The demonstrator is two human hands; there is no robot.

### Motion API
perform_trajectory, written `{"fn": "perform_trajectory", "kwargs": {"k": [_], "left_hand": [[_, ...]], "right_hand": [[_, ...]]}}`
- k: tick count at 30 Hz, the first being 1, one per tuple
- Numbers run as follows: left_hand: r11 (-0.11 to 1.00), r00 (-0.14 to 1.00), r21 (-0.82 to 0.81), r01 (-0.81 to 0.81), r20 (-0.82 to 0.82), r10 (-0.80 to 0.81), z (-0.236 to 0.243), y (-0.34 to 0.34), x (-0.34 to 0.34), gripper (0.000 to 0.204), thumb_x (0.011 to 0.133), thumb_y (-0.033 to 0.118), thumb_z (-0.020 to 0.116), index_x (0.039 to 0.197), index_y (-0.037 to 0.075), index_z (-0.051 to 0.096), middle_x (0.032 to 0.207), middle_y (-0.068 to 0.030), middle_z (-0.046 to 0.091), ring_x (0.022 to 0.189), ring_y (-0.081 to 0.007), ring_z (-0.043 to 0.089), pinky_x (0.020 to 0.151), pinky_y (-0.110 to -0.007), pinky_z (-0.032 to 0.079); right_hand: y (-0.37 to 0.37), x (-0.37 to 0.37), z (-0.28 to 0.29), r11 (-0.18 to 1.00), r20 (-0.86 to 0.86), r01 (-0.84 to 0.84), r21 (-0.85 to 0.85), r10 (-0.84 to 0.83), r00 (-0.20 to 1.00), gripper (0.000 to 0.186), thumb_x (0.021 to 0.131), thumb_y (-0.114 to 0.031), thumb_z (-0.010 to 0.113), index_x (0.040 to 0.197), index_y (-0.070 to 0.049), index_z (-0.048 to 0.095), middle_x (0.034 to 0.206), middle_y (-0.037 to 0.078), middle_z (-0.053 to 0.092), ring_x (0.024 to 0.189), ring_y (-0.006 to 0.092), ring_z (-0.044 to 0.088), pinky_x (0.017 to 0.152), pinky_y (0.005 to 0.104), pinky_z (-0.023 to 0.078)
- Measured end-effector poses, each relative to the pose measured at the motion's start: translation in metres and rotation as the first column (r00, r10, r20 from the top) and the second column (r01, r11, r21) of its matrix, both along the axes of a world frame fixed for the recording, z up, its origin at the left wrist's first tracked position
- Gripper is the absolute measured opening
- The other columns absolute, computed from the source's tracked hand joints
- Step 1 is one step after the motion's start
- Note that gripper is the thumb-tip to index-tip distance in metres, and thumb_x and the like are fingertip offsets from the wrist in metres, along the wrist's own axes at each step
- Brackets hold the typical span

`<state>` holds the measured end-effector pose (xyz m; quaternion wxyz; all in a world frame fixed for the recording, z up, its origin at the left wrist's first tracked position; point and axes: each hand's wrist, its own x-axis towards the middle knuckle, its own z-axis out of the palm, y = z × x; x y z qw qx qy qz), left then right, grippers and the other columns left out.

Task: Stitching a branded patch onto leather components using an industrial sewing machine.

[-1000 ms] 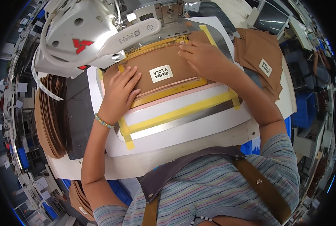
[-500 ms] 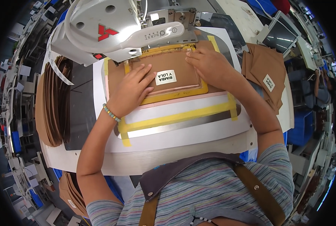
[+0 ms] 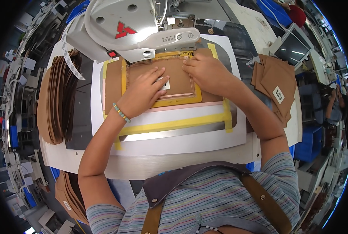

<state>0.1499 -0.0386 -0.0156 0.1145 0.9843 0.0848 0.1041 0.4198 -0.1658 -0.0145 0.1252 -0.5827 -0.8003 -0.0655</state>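
A brown panel lies on a white sheet, beneath a yellow frame with a clear inner border. A white label sits on the panel inside the frame, mostly covered by my left hand. That hand rests flat, fingers spread, at the frame's left half. My right hand is at the frame's far right corner, its fingers curled and pressed together on the inner edge. What those fingertips grip, if anything, is hidden. Just beyond both hands is a white sewing machine head over the frame's far edge.
Brown panels stand in a stack at the left. More labelled panels lie at the right, near a screen. Yellow tape crosses the white sheet. A paper strip hangs beside the machine.
Relative to the machine, the frame, panel and white sheet have shifted left. My left hand now covers most of the label. The right hand stays at the frame's far right corner.
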Motion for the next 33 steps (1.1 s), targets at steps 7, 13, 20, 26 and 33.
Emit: {"fn": "perform_trajectory", "kwargs": {"k": [7, 13, 20, 26, 33], "left_hand": [[1.0, 1.0, 0.004, -0.016, 0.003, 0.016, 0.003, -0.011, 0.018, 0.047, 0.105, 0.023, 0.069, 0.148, 0.008, 0.063, 0.16, -0.0155, 0.055, 0.149, -0.038, 0.05, 0.121, -0.048, 0.044], [0.999, 1.0, -0.014, -0.029, 0.006, 0.03, 0.002, -0.021, 0.032, 0.047, 0.105, 0.022, 0.068, 0.148, 0.006, 0.063, 0.16, -0.0172, 0.054, 0.15, -0.0389, 0.049, 0.122, -0.048, 0.043], [0.999, 0.999, -0.021, -0.037, 0.006, 0.037, 0.002, -0.029, 0.047, 0.049, 0.104, 0.02, 0.068, 0.149, 0.003, 0.061, 0.16, -0.0185, 0.054, 0.149, -0.0391, 0.049, 0.123, -0.048, 0.042], [0.995, 0.996, -0.076, -0.07, 0.047, 0.074, 0.0, -0.033, 0.057, 0.05, 0.103, 0.016, 0.068, 0.15, 0.001, 0.059, 0.159, -0.0185, 0.054, 0.148, -0.039, 0.05, 0.123, -0.047, 0.043], [0.989, 0.99, -0.104, -0.103, 0.089, 0.112, -0.006, -0.033, 0.066, 0.044, 0.103, 0.012, 0.067, 0.145, 0.001, 0.062, 0.155, -0.0162, 0.059, 0.144, -0.0373, 0.053, 0.122, -0.046, 0.043]], "right_hand": [[0.001, 0.008, 0.004, 0.999, 0.005, -0.048, -0.006, 0.048, 0.999, 0.037, 0.084, -0.008, 0.076, 0.121, -0.003, 0.078, 0.127, 0.009, 0.078, 0.108, 0.0258, 0.069, 0.094, 0.0351, 0.06], [0.003, 0.011, 0.002, 0.997, 0.006, -0.071, 0.037, 0.071, 0.997, 0.033, 0.083, -0.01, 0.076, 0.116, -0.001, 0.079, 0.121, 0.009, 0.08, 0.105, 0.0254, 0.069, 0.094, 0.0341, 0.059], [0.006, 0.016, -0.011, 0.981, 0.007, -0.118, 0.154, 0.119, 0.993, 0.029, 0.082, -0.01, 0.074, 0.109, -0.003, 0.079, 0.108, 0.004, 0.078, 0.101, 0.024, 0.068, 0.085, 0.0335, 0.06], [0.0, 0.023, -0.01, 0.971, -0.008, -0.156, 0.182, 0.16, 0.987, 0.037, 0.085, -0.011, 0.073, 0.12, 0.0, 0.079, 0.118, 0.006, 0.079, 0.108, 0.0238, 0.069, 0.094, 0.0321, 0.059], [-0.035, 0.054, 0.013, 0.985, -0.07, -0.169, -0.039, 0.166, 0.984, 0.036, 0.092, -0.013, 0.074, 0.127, -0.003, 0.076, 0.129, 0.008, 0.075, 0.116, 0.0254, 0.068, 0.099, 0.0368, 0.058]]}}
